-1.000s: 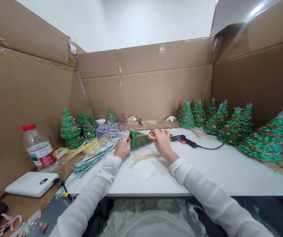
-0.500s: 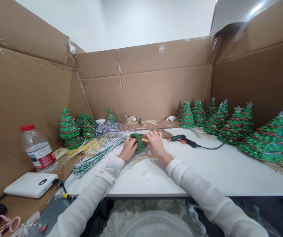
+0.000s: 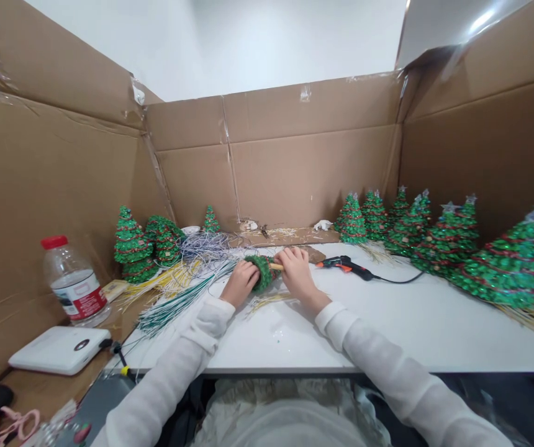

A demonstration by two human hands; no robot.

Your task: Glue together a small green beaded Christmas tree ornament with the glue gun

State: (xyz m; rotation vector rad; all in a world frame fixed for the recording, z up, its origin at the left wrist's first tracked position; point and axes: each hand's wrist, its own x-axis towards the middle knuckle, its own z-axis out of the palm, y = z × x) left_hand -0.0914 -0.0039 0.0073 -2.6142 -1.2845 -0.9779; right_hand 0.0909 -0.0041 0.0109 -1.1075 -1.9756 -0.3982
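A small green tree (image 3: 262,273) with red trim lies on its side on the white table between my hands. My left hand (image 3: 241,282) is closed on the tree's left edge. In my right hand (image 3: 295,272) is a thin yellowish wooden stick (image 3: 275,266), whose left end points at the tree. Part of the tree is hidden behind the right hand. Under the tree, yellow wires (image 3: 267,300) lie on the table, and a bundle of green and white wires (image 3: 178,304) lies to the left.
An orange and black glue gun (image 3: 345,265) lies right of my hands, its cord running right. Finished trees (image 3: 448,233) stand along the right side. At left are more trees (image 3: 130,245), a bottle (image 3: 75,285) and a white device (image 3: 59,351). Cardboard walls (image 3: 313,167) surround the table.
My left hand has shifted slightly left and now shows more of the green tree. The right hand and the stick have moved slightly right.
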